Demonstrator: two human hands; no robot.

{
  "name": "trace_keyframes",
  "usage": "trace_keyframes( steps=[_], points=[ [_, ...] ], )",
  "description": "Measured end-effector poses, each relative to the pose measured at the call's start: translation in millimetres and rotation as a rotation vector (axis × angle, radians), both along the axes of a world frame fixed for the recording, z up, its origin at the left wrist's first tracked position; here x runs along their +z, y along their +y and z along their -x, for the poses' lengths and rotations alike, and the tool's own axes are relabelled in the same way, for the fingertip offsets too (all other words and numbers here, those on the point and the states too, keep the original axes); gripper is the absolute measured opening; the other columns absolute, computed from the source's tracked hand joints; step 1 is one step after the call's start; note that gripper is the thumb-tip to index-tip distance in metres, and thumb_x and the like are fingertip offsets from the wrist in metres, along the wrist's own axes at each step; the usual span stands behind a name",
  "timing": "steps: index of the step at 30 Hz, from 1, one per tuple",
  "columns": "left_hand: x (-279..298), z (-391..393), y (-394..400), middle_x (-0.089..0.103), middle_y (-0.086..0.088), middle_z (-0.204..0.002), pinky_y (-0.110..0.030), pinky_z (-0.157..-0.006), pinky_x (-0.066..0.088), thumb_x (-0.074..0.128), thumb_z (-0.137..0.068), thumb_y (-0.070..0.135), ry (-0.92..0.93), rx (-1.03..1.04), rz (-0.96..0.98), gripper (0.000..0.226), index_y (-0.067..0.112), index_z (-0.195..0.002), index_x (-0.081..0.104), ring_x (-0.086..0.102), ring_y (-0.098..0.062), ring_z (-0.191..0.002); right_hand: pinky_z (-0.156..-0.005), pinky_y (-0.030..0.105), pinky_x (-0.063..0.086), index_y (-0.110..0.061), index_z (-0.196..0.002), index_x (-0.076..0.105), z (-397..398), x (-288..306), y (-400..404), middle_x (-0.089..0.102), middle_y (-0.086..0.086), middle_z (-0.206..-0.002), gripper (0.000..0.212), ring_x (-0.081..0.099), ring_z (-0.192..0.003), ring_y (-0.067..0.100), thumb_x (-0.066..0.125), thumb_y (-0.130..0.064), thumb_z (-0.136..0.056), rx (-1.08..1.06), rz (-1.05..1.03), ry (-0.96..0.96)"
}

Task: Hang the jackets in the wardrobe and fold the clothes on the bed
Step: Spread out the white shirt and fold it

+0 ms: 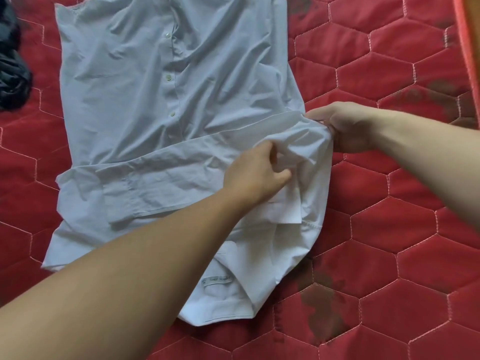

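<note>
White button-up shirt (161, 105) spread front-up on the red quilted mattress (389, 229), collar (220, 302) nearest the camera, hem at the far end. Sleeve (155, 178) folded across the chest. Left hand (257, 175) on the shirt's right-side shoulder area, fingers curled into a bunch of cloth. Right hand (345, 126) at the shirt's edge just beside it, pinching the raised fold, thumb probably tucked under the cloth. Thin, creased cotton-like fabric; pearly round buttons (169, 77) down the placket. Velvety hexagon-stitched cover with dark blotches. Black crumpled garment (11, 71) at the left edge.
</note>
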State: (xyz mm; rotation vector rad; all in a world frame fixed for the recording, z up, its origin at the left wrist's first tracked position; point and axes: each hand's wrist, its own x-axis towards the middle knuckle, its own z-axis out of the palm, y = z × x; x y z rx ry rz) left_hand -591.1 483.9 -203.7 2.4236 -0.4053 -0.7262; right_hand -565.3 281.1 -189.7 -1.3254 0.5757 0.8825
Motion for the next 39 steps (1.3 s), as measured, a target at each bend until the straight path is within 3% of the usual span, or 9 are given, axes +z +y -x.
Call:
trace_keyframes(
  steps=[4,12,15,19,23,26,30,35,39],
  points=[
    [8,-1,-14,0.051,0.004,-0.102,-0.034,-0.075,0.043,0.076,-0.069,0.037,-0.256,0.107,0.156,0.046,0.025,-0.103,0.048,0.052,-0.02,-0.093,-0.071,0.029,0.052,-0.005,-0.109,0.066,3,6,0,0.068,0.006,-0.095,0.029,0.066,-0.08,0.017,0.052,-0.023,-0.092,0.083,0.011,0.015],
    [20,5,-5,0.06,-0.007,-0.061,-0.029,-0.047,0.035,0.067,-0.06,-0.001,-0.682,-0.316,0.173,0.021,0.008,-0.079,0.067,0.054,-0.033,-0.047,-0.052,0.024,0.049,-0.015,-0.092,0.07,6,-3,1,0.066,-0.002,-0.071,0.011,0.061,-0.057,0.009,0.06,-0.02,-0.093,-0.05,0.257,-0.151],
    [16,13,0,0.059,-0.006,-0.072,-0.032,-0.049,0.038,0.063,-0.068,0.001,-0.513,-0.352,0.193,0.022,0.008,-0.09,0.064,0.057,-0.036,-0.059,-0.049,0.02,0.049,-0.018,-0.085,0.072,7,-6,7,0.067,-0.005,-0.068,0.012,0.061,-0.056,0.009,0.063,-0.023,-0.091,-0.05,0.279,-0.175],
    [16,-4,2,0.054,-0.001,-0.094,-0.038,-0.078,0.046,0.062,-0.069,0.035,-0.324,0.054,0.405,0.046,0.007,-0.105,0.059,0.056,-0.026,-0.088,-0.052,0.022,0.052,-0.013,-0.093,0.071,7,2,0,0.072,-0.001,-0.077,0.01,0.067,-0.065,0.011,0.065,-0.019,-0.088,-0.016,0.075,-0.174],
    [16,-51,2,0.051,0.004,-0.133,-0.04,-0.102,0.033,0.071,-0.062,0.045,-0.114,-0.13,-0.067,0.085,0.031,-0.139,0.039,0.046,-0.019,-0.122,-0.06,0.021,0.053,-0.015,-0.09,0.069,6,17,-6,0.07,-0.001,-0.079,0.022,0.066,-0.068,0.01,0.064,0.003,-0.079,0.187,0.043,-0.217],
    [18,-65,6,0.065,0.002,-0.104,-0.036,-0.085,0.046,0.074,-0.069,0.028,0.006,-0.308,-0.184,0.047,0.027,-0.113,0.059,0.058,-0.021,-0.096,-0.05,0.014,0.043,-0.018,-0.072,0.065,9,25,0,0.064,-0.006,-0.063,0.024,0.055,-0.054,0.002,0.067,0.006,-0.074,0.424,0.533,-0.431],
    [28,-60,23,0.066,-0.015,-0.08,-0.038,-0.055,0.043,0.057,-0.08,0.012,-0.571,-0.12,0.006,0.011,0.01,-0.087,0.065,0.059,-0.04,-0.071,-0.059,0.035,0.044,-0.007,-0.075,0.059,31,26,15,0.057,0.008,-0.071,0.008,0.055,-0.068,0.03,0.067,-0.006,-0.073,0.33,1.073,-0.986],
    [29,-17,65,0.062,-0.011,-0.066,-0.029,-0.038,0.037,0.074,-0.062,-0.001,-0.717,-0.56,0.097,0.016,0.005,-0.074,0.065,0.057,-0.033,-0.047,-0.049,0.036,0.042,-0.011,-0.079,0.052,84,13,35,0.054,0.002,-0.077,0.041,0.055,-0.064,0.031,0.081,-0.038,-0.068,0.604,1.098,-1.064],
    [21,-1,80,0.06,-0.009,-0.063,-0.025,-0.035,0.035,0.059,-0.07,0.005,-0.653,-0.677,0.078,0.009,0.006,-0.076,0.065,0.054,-0.03,-0.041,-0.039,0.034,0.038,-0.01,-0.066,0.049,106,-1,45,0.054,0.008,-0.061,0.011,0.052,-0.046,0.035,0.06,-0.01,-0.071,0.574,1.138,-1.078]
  ],
)
